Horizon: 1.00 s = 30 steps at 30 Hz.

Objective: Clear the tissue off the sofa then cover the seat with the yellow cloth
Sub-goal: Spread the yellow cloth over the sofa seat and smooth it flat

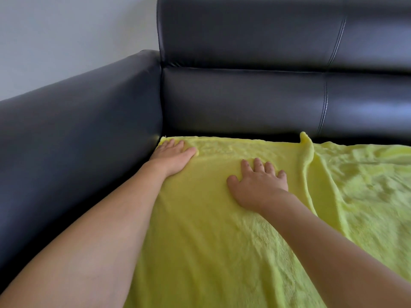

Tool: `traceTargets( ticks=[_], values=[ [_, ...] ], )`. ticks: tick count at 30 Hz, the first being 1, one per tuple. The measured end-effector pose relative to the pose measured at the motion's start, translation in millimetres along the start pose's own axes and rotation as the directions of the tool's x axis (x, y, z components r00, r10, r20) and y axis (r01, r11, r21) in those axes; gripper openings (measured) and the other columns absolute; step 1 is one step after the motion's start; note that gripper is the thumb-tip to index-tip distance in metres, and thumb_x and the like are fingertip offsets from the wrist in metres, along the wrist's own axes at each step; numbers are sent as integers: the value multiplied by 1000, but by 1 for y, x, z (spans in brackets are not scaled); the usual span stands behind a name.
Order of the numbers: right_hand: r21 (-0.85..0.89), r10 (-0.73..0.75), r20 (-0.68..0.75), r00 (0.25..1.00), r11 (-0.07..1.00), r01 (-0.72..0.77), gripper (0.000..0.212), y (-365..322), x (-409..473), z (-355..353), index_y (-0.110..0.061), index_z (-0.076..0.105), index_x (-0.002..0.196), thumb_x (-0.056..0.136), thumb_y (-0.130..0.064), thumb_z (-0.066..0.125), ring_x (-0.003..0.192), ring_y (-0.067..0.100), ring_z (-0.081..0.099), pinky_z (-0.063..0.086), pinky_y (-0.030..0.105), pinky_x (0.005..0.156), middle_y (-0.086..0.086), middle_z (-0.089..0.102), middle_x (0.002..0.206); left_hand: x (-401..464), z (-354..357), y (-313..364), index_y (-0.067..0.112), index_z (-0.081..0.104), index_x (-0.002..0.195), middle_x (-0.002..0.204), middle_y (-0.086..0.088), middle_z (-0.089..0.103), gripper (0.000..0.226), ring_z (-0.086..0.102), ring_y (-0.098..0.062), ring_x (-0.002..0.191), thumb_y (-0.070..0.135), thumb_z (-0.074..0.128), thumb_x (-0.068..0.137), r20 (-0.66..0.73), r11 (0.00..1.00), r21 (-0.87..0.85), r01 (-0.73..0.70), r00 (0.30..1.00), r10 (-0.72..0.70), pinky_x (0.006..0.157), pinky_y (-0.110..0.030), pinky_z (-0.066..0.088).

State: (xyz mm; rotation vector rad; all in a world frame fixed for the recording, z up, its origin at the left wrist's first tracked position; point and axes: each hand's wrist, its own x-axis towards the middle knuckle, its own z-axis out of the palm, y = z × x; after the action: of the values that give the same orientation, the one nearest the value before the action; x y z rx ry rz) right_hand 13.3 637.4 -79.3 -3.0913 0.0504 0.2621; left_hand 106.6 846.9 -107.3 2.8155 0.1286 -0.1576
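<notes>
The yellow cloth (222, 230) is spread over the seat of the black sofa (244, 101), reaching the gap under the backrest and the armrest (77, 121) on the left. Both hands are laid flat on top of it, nothing gripped. The left hand (172, 157) is pressed palm down on the far left corner of the cloth, just beside the armrest, fingers straight and together. The right hand (258, 185) is placed palm down nearer the middle, fingers spread. A raised fold (308, 152) is seen just right of the right hand, with looser wrinkled cloth beyond it. A pale wall (66, 36) is seen behind.
</notes>
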Motion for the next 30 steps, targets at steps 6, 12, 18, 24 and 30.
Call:
traceTargets(
  ticks=[6,12,18,24,30],
  values=[
    [-36,-31,-56,998,999,29,74,-4,-8,-2,-21,1,155,94,-63,10,148,31,-4,-3,53,118,10,-6,162,5,-5,-7,25,11,157,164,4,-1,74,-5,-13,150,66,21,96,20,996,44,-79,997,78,118,-31,-3],
    [-33,-142,-116,983,990,139,73,10,-41,-3,-23,-2,155,95,-63,8,149,27,-8,-8,53,118,7,-9,162,6,-11,-5,29,12,157,164,8,-1,74,-6,-14,150,68,22,95,52,998,19,-66,997,65,119,-35,-2],
    [65,-108,-57,993,992,111,72,22,-50,16,-28,-5,154,94,-65,10,148,23,-13,-8,51,118,1,-12,162,3,-4,7,18,48,142,154,-11,26,61,26,-31,138,53,26,96,-151,995,67,68,987,-57,109,-45,31],
    [102,-68,-94,993,992,77,73,22,-46,19,-29,-3,154,93,-65,12,148,23,-12,-7,50,118,1,-11,162,16,-27,4,18,14,157,164,-4,8,86,10,-24,150,73,18,91,156,959,-199,201,973,-172,121,-43,9],
    [121,-44,-98,994,991,56,73,21,-46,20,-28,-3,154,93,-64,13,148,23,-12,-7,49,118,1,-11,162,16,-15,-3,25,9,157,164,4,-3,80,-7,-14,150,72,13,92,118,999,-11,42,992,-41,121,-43,-1]
  ],
)
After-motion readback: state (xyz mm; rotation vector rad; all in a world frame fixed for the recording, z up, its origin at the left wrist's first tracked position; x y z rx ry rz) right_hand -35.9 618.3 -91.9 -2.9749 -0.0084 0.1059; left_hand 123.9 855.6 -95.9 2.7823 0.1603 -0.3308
